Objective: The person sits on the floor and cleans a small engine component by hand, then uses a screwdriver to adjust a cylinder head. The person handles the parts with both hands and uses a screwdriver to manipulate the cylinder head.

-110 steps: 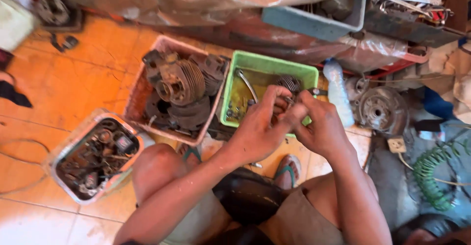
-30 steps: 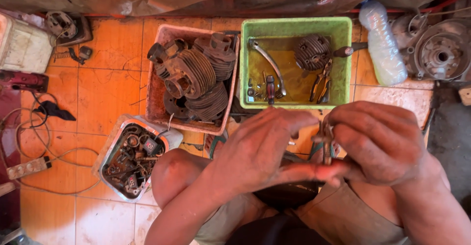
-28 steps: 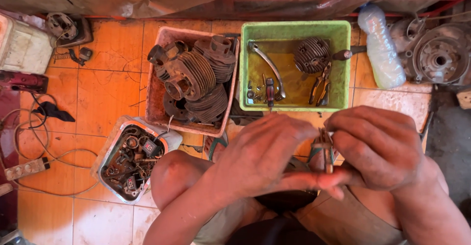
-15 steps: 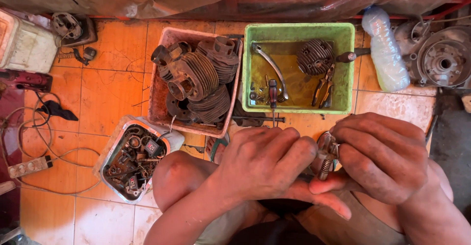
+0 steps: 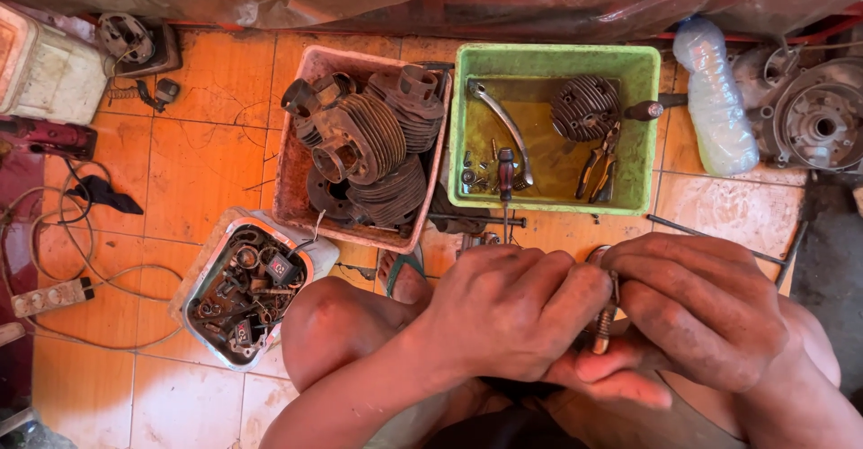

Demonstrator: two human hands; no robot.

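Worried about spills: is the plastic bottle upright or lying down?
Lying down: the bottle rests on its side on the floor tiles, beside the green tub.

green tub (image 5: 467, 125), pink tub (image 5: 289, 188), plastic bottle (image 5: 715, 98), pliers (image 5: 598, 166)

The single camera is sitting on the person's head and is looking almost straight down, so the orange tiled floor (image 5: 207, 143) is filling the frame. It is staying close to the left hand (image 5: 503, 314) and right hand (image 5: 706, 310) at the lower edge, while the green tray (image 5: 553, 62) and pink tray (image 5: 288, 193) are lying farther up. No second view is sharing this scene.
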